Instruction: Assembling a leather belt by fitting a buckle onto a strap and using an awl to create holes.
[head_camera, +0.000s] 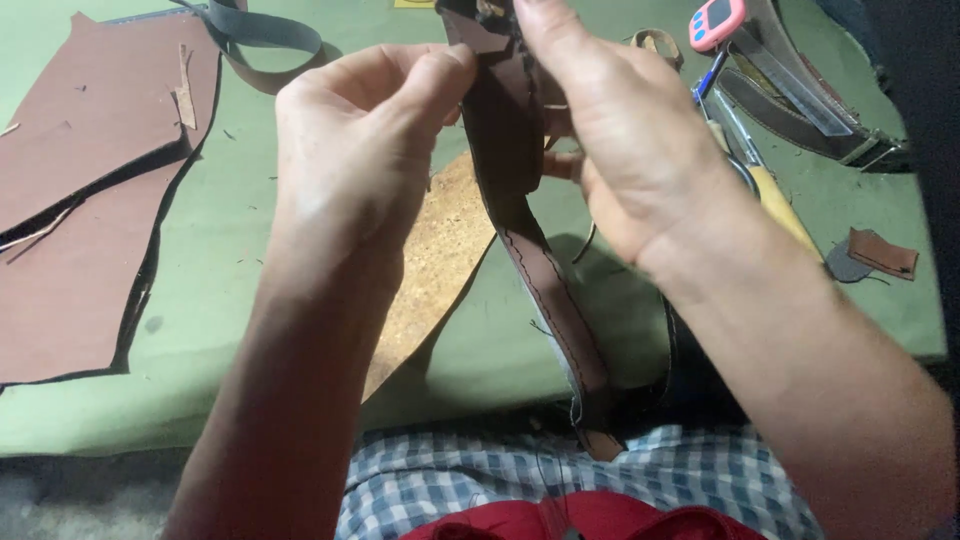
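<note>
Nearest me is my own lap: a blue-and-white checked shirt (450, 480) and a fold of red cloth (590, 518) below it. The lower end of the brown leather strap (545, 290) hangs down to here, its tip resting against the shirt. The strap is narrow and dark, with a line of stitching along one edge and a paler grey underside showing near the bottom.

Higher up, both my hands are closed on the strap. My left hand (350, 160) pinches its left edge between thumb and forefinger. My right hand (620, 130) wraps it from the other side, thumb pressed on the front, so the upper length of the strap is mostly hidden behind my fingers.

Behind my hands lies the green table (240, 220), matte and smooth. A tan, grainy, cork-like piece (440, 260) with a curved edge lies under my left wrist, partly covered by my forearm. To the left sit large flat sheets of reddish-brown leather (70, 200), cut in straight angled lines with dark edges.

On the right, past my wrist, a yellow-handled tool (780, 205) and a small brown leather tab (885, 253) lie on the table. Farther back are a clear ruler (790, 85), a pink device (716, 22) and a grey strap loop (265, 30).
</note>
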